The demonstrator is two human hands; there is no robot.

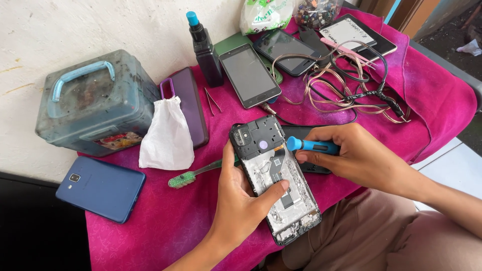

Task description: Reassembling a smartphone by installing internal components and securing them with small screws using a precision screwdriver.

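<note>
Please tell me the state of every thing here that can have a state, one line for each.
opened phone: back cover off, insides showing
left hand: holding the opened phone
right hand: gripping the blue screwdriver
grey phone: face up, screen dark
blue phone: face down
plastic box: lid closed
spray bottle: upright, capped

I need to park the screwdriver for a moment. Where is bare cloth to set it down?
Bare pink cloth lies below the green toothbrush, between the blue phone and the left hand. The far side is crowded: cables, phones and a spray bottle.
</note>
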